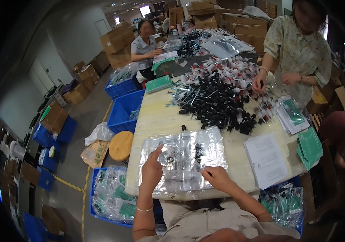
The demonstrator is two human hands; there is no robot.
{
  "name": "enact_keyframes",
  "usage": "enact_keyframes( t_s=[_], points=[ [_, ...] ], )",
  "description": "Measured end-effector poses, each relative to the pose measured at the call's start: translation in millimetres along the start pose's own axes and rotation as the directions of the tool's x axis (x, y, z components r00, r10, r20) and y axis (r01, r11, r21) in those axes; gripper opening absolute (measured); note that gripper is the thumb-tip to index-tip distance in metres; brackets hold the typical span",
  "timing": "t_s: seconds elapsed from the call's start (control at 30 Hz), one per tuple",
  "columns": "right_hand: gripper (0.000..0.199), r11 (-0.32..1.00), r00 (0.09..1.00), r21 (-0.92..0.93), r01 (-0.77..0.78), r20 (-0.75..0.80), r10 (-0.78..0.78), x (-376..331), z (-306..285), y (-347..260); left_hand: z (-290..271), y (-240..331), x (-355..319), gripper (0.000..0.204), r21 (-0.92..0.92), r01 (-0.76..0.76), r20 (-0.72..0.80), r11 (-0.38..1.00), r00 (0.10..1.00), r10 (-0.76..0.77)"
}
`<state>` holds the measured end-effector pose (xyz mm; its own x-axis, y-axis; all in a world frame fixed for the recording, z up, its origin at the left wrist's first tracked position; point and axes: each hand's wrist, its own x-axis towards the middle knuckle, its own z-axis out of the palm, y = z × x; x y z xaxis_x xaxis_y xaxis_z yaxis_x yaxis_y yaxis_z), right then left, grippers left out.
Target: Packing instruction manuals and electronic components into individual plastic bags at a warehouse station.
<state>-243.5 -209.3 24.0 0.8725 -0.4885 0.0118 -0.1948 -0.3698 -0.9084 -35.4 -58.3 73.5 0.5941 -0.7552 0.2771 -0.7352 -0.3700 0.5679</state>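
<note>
Flat clear plastic bags (216, 149) lie stacked at the near edge of the table, with dark printing showing on them. My left hand (152, 169) is at the left part of the stack, its index finger pointing away from me and its fingers closed on the film of a clear bag. Over the right part, my right hand (217, 177) has thumb and fingers pinched together at the same film. A heap of black-capped pieces (225, 105) sits beyond the bags, and one loose black cap (183, 128) lies just past their far edge.
White printed sheets (265, 159) and green booklets (309, 148) lie to the right. Across the table a co-worker (297, 52) handles small parts; another person (143, 48) sits farther left. Blue crates (126, 109) and a round stool (120, 146) stand along the left side.
</note>
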Motion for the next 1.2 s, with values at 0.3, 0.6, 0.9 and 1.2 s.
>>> enact_keyframes(
  t_s=[0.3,0.6,0.9,1.2],
  points=[
    [0.030,0.716,0.794,-0.427,0.552,0.006,-0.609,22.2,9.4,-48.6,-1.3,69.7,-10.5,0.062,0.096,-0.389,0.226,0.916,0.905,0.360],
    [0.036,0.868,0.859,-0.010,0.497,0.144,-0.491,-17.7,-3.1,-18.0,-2.2,35.2,-7.8,0.059,0.029,-0.306,0.170,0.952,0.940,0.297],
    [0.041,0.776,0.792,-0.557,-0.295,-0.597,-0.128,-129.9,-106.1,51.9,33.8,65.0,13.7,0.066,-0.137,-0.530,0.144,0.837,0.825,0.546],
    [0.037,0.708,0.779,-0.531,-0.465,-0.625,0.044,-144.4,-103.1,57.6,64.3,70.9,6.8,0.065,-0.228,-0.528,0.272,0.818,0.772,0.574]
  ],
)
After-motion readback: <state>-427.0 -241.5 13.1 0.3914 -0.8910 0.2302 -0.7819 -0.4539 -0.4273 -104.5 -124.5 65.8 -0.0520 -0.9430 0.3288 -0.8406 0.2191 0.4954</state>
